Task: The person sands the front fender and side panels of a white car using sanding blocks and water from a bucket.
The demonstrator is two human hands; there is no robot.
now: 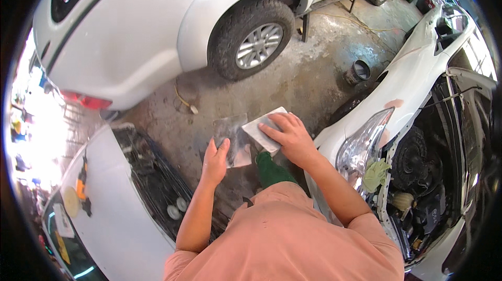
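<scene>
My left hand grips a thin, greyish rectangular sheet by its lower left side, thumb on top. It looks smudged and partly see-through; its material cannot be made out. Just to its right, my right hand is closed on a flat, pale rectangular piece, its fingers spread over the top face. The two pieces are close together in front of my body, above the floor. Whether their edges touch is hard to tell.
A white car with a large wheel stands ahead. To the right, another white car has its engine bay exposed, a green glove at its edge. A black bucket and a yellow cable are on the floor. At left, a polisher lies on a white panel.
</scene>
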